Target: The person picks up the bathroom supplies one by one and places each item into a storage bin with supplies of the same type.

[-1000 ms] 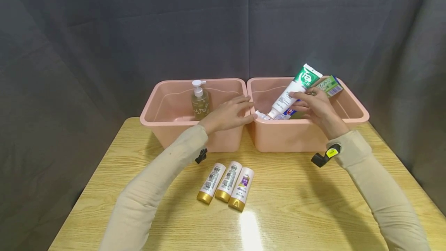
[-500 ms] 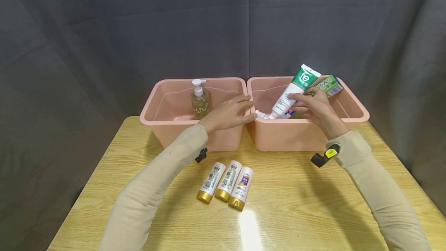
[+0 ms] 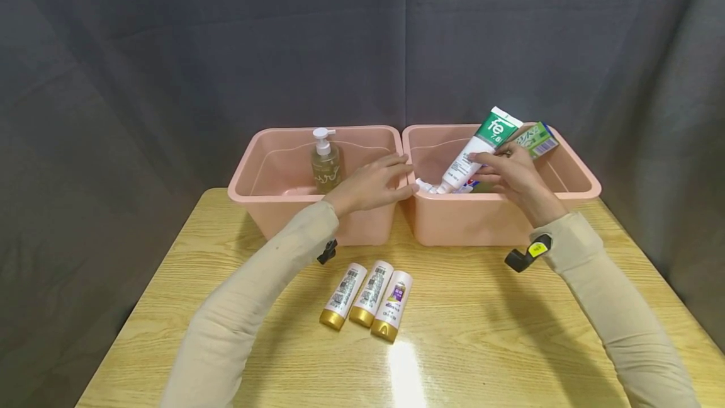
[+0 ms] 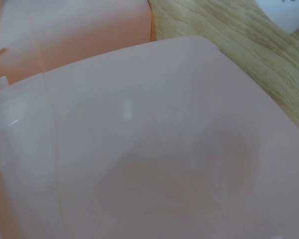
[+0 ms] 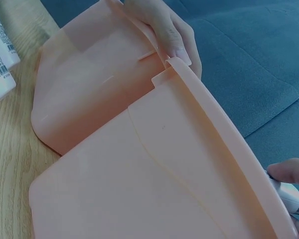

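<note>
My right hand (image 3: 512, 175) pinches a green and white toothpaste tube (image 3: 467, 159) between thumb and fingers. The tube slants over the right pink bin (image 3: 481, 222), its cap end down inside and its flat green end above the back rim. In the right wrist view, the tube (image 5: 292, 198) shows partly at the right edge. My left hand (image 3: 374, 184) lies across the right rim of the left pink bin (image 3: 317, 200), fingers loosely extended to where the bins meet. White things (image 3: 426, 186) and a blue-marked package (image 3: 469, 185) lie below the tube, partly hidden.
A pump bottle (image 3: 326, 169) stands in the left bin. A green box (image 3: 535, 139) leans in the right bin, behind my right hand. Three white tubes with gold caps (image 3: 368, 294) lie on the wooden table (image 3: 464, 345). A dark curtain (image 3: 317, 43) hangs behind.
The toothpaste tube has tilted and shifted very slightly in my right hand, its green end a little lower. My left hand has stayed at the bin rims.
</note>
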### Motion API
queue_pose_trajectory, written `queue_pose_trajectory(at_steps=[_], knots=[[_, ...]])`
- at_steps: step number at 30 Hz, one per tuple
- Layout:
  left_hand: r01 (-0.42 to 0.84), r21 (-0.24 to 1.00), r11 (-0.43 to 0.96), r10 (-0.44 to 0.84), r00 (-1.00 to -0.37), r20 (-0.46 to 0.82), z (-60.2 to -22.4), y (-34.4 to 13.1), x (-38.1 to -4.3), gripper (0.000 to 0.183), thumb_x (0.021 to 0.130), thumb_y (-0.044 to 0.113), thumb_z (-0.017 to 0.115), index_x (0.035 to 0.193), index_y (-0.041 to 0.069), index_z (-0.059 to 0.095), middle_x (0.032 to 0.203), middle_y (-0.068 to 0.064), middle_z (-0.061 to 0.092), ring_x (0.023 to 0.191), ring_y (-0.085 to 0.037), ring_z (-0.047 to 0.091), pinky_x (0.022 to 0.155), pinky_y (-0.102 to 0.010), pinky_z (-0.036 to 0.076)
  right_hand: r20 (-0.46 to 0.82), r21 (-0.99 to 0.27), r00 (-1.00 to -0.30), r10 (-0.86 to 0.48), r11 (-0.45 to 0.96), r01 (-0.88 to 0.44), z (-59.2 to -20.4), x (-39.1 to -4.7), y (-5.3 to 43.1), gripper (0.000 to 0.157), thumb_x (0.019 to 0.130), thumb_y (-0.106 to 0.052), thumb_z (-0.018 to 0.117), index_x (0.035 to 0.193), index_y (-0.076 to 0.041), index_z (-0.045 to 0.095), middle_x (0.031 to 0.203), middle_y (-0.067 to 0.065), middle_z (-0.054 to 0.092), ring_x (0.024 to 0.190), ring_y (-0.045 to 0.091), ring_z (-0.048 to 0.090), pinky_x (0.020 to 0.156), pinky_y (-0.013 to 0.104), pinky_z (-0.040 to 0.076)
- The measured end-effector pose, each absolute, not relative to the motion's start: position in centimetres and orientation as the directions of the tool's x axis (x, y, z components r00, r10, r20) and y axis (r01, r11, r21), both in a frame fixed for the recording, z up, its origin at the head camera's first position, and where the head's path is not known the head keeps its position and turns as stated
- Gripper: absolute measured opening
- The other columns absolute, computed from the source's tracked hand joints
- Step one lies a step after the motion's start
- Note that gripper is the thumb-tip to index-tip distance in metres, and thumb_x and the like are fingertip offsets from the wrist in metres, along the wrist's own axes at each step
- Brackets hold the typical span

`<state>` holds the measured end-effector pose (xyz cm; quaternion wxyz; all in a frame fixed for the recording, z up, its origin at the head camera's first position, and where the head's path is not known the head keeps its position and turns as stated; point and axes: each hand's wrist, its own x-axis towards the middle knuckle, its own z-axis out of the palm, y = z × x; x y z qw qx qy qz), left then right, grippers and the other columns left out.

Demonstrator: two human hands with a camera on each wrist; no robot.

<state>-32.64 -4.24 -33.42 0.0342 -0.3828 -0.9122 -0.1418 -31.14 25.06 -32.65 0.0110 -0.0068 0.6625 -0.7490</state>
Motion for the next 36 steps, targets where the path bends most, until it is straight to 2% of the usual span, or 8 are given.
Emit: queue_pose_trajectory(at_steps=[19, 26, 32, 36], knots=[[0.707, 0.231, 0.669, 0.689, -0.706, 0.164, -33.37, -4.36, -32.46, 0.063, 0.101, 0.055, 0.044, 0.149, 0.014, 0.046, 0.159, -0.008, 0.031, 0.147, -0.028, 0.024, 0.117, -0.05, 0.024, -0.012, -0.993, -0.999, -0.038, -0.118, 0.017, -32.81, -31.06, 25.03, 0.036, 0.091, -0.006, 0.071, 0.116, -0.003, 0.045, 0.091, 0.003, 0.069, 0.074, 0.018, 0.072, 0.072, 0.031, 0.059], [0.702, 0.229, 0.675, 0.685, -0.711, 0.158, -33.34, -4.32, -32.4, 0.063, 0.101, 0.054, 0.044, 0.15, 0.014, 0.045, 0.16, -0.008, 0.03, 0.147, -0.027, 0.024, 0.118, -0.047, 0.022, -0.014, -0.992, -0.999, -0.05, -0.125, 0.02, -32.82, -31.08, 24.95, 0.035, 0.092, -0.006, 0.07, 0.115, -0.001, 0.045, 0.091, 0.004, 0.069, 0.073, 0.018, 0.072, 0.07, 0.03, 0.06], [0.706, 0.232, 0.669, 0.689, -0.706, 0.161, -33.34, -4.4, -32.39, 0.064, 0.101, 0.054, 0.045, 0.149, 0.014, 0.046, 0.159, -0.008, 0.031, 0.147, -0.026, 0.024, 0.117, -0.049, 0.023, 0.002, -0.994, -0.999, -0.041, -0.112, 0.003, -32.86, -31.07, 24.86, 0.036, 0.091, -0.005, 0.07, 0.116, -0.001, 0.045, 0.093, 0.004, 0.068, 0.074, 0.018, 0.072, 0.073, 0.034, 0.059], [0.708, 0.233, 0.667, 0.691, -0.705, 0.162, -33.36, -4.44, -32.39, 0.064, 0.1, 0.055, 0.044, 0.149, 0.013, 0.047, 0.159, -0.009, 0.031, 0.147, -0.026, 0.024, 0.117, -0.049, 0.023, -0.001, -0.992, -0.999, -0.034, -0.125, 0.006, -32.76, -30.97, 24.88, 0.032, 0.092, -0.003, 0.069, 0.111, -0.002, 0.043, 0.091, 0.004, 0.068, 0.072, 0.019, 0.073, 0.07, 0.034, 0.06]])
